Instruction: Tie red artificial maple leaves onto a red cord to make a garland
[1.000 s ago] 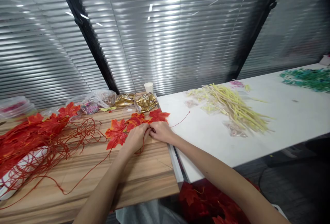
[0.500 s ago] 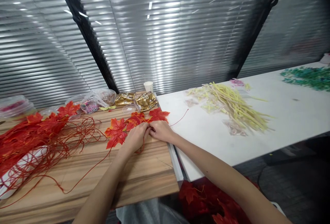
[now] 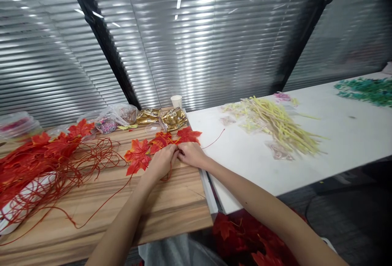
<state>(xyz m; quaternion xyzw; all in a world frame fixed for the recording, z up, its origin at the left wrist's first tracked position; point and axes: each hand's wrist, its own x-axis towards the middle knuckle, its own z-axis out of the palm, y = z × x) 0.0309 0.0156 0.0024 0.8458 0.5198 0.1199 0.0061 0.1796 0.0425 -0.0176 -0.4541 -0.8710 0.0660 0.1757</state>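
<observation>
My left hand (image 3: 163, 159) and my right hand (image 3: 191, 154) meet at the right end of the wooden table, fingers pinched together. Both are closed on a thin red cord (image 3: 168, 176), which loops below the left fingers; the exact grip is hidden. The cord's free end (image 3: 218, 138) sticks out past my right hand over the white table. Just beyond my fingers lie red-orange artificial maple leaves: one at the left (image 3: 137, 156), one in the middle (image 3: 161, 140) and one at the right (image 3: 188, 135).
Left lie a pile of red leaves (image 3: 33, 160) and tangled red cord (image 3: 92, 156) over a white object (image 3: 36, 188). Gold packets (image 3: 173, 120), plastic bags (image 3: 121, 115) and a paper cup (image 3: 177, 101) stand behind. Yellow strips (image 3: 275, 123) cover part of the white table (image 3: 245, 172). More red leaves (image 3: 226, 227) are below.
The hands stay pinched in the same place, with at most a slight shift of the fingers. The view has tilted a little.
</observation>
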